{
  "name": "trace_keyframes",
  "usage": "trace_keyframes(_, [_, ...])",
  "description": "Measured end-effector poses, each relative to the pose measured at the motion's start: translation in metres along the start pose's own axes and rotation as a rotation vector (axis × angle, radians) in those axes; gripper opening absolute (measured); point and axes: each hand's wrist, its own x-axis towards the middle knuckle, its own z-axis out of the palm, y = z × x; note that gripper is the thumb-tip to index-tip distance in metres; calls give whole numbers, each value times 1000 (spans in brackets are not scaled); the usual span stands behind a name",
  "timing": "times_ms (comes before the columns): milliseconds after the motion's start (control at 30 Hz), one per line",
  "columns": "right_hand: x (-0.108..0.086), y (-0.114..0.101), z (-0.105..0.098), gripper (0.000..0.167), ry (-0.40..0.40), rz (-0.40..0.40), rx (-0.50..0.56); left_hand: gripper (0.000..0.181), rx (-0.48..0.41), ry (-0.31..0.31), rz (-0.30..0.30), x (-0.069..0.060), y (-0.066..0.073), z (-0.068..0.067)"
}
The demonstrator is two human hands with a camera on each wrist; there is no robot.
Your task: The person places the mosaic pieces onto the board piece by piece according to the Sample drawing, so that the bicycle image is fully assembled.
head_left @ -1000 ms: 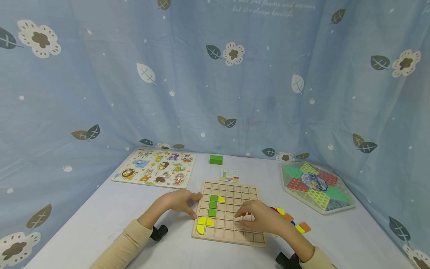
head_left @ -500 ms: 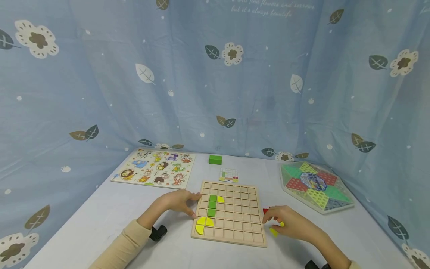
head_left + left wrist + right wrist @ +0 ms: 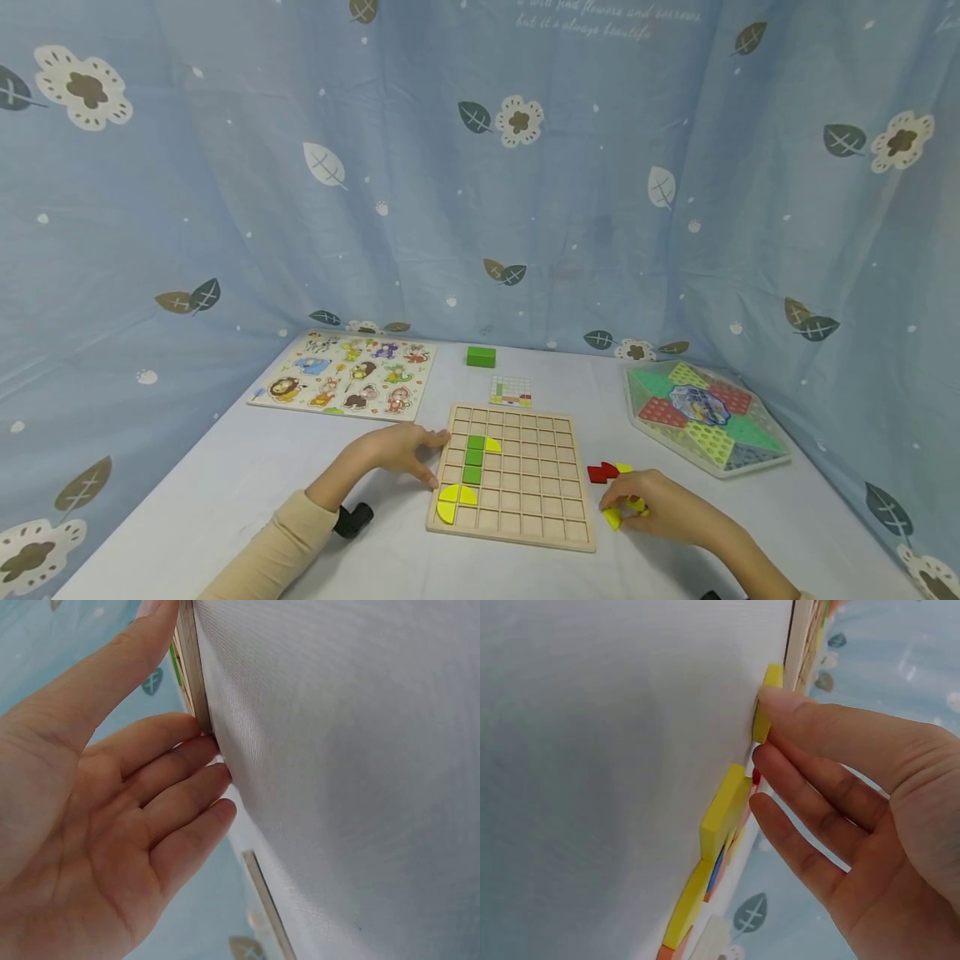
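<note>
A wooden grid board (image 3: 532,483) lies on the white table, bearing several green squares (image 3: 473,458) and yellow quarter-circle pieces (image 3: 457,497) on its left part. My left hand (image 3: 405,450) rests at the board's left edge; in the left wrist view its thumb and fingertips touch the wooden edge (image 3: 196,682). Beyond the board's right edge, my right hand (image 3: 652,504) pinches a yellow piece (image 3: 767,705) between thumb and index finger, low at the table. The other fingers of that hand are loosely bent. Its palm partly hides more yellow pieces (image 3: 637,504) in the head view.
Red pieces (image 3: 602,472) lie just right of the board. Behind it are a small pattern card (image 3: 512,390) and a green block (image 3: 481,357). An animal puzzle board (image 3: 345,373) lies back left, a hexagonal game board (image 3: 705,412) back right. A patterned curtain (image 3: 480,183) hangs behind.
My right hand has moved right, off the grid board and over to the loose pieces, where its thumb and finger close on a yellow one. The left hand stays at the board's edge.
</note>
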Motion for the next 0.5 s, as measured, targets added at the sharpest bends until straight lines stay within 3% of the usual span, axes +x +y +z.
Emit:
trace_keyframes(300, [0, 7, 4, 21, 39, -110, -32, 80, -24, 1, -16, 1, -1, 1])
trace_keyframes(500, [1, 5, 3, 19, 56, -110, -45, 80, -27, 2, -16, 1, -2, 1])
